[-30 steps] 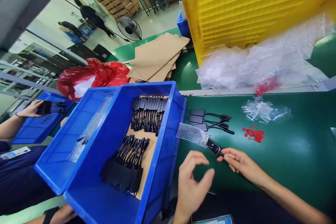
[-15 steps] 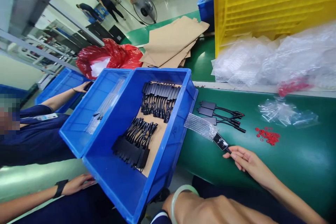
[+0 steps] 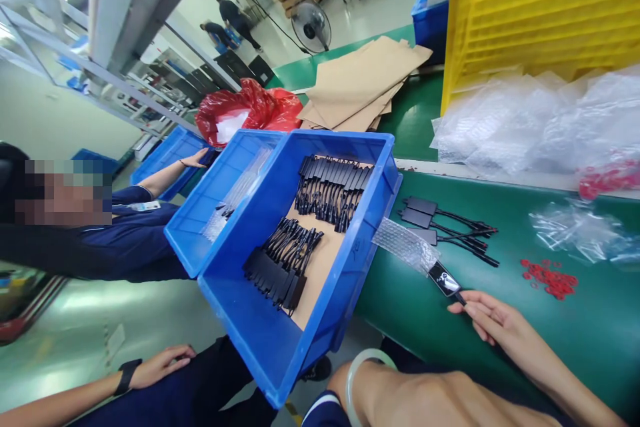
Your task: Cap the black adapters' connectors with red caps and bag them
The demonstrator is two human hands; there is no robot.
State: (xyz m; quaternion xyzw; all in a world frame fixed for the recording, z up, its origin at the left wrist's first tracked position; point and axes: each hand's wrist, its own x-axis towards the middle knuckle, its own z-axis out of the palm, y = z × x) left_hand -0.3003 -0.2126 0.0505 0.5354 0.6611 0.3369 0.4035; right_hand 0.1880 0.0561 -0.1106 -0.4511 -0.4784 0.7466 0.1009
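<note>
At the right, my right hand [image 3: 493, 317] pinches the short black cable end of a small black box with a glossy face [image 3: 444, 278]. The box's other end touches or sits in a strip of clear bubble wrap [image 3: 406, 243], which leans against the blue crate's side. My left hand [image 3: 425, 397], with a pale green bangle [image 3: 355, 373] on its wrist, is close to the camera at the bottom edge; its fingers are out of sight. Several black boxes with cables [image 3: 420, 213] lie on the green table [image 3: 425, 327] just behind the bubble wrap.
A blue crate [image 3: 340, 287] holds two rows of black cabled boxes [image 3: 275, 273]. Red rings [image 3: 550, 278] and clear bags [image 3: 575, 227] lie at right, with bubble bags [image 3: 525, 120] behind. Cardboard sheets [image 3: 355, 83] lie farther back. Co-workers' hands [image 3: 163, 365] are at left.
The view has swung left, so the scene sits farther right. My right hand still pinches the cable in much the same place. At left, a co-worker's head shows more.
</note>
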